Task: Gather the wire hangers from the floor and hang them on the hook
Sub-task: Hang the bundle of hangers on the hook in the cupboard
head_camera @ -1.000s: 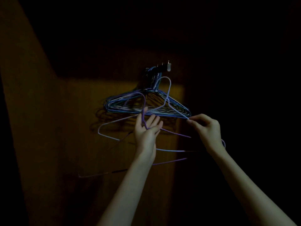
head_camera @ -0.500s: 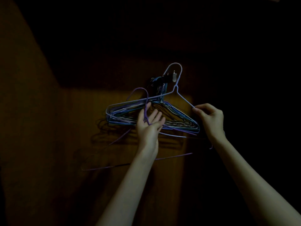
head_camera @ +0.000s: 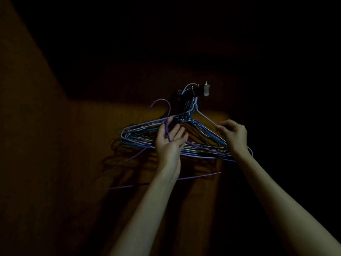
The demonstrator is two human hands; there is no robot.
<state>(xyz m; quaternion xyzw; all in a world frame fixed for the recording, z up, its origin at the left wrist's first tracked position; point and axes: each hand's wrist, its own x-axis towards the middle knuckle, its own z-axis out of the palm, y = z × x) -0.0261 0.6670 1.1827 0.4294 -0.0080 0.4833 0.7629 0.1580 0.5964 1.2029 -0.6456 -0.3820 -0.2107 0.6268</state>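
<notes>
A wall hook (head_camera: 205,90) on a dark wooden surface carries several blue and pale wire hangers (head_camera: 140,133) in a bunch. A light blue hanger (head_camera: 203,114) sits with its curved top over the hook; my right hand (head_camera: 233,134) pinches its sloping right arm. My left hand (head_camera: 170,143) holds the neck of a purple hanger (head_camera: 160,104) between thumb and palm, fingers mostly straight. That purple hanger's bottom bar (head_camera: 199,176) hangs below the bunch, off the hook.
The scene is very dim. A wooden panel (head_camera: 92,163) lies behind the hangers, and a side wall (head_camera: 27,126) rises on the left. Darkness hides everything to the right and above the hook.
My right hand lifted the light blue hanger up and its top now sits over the hook. My left hand rose slightly with the purple hanger.
</notes>
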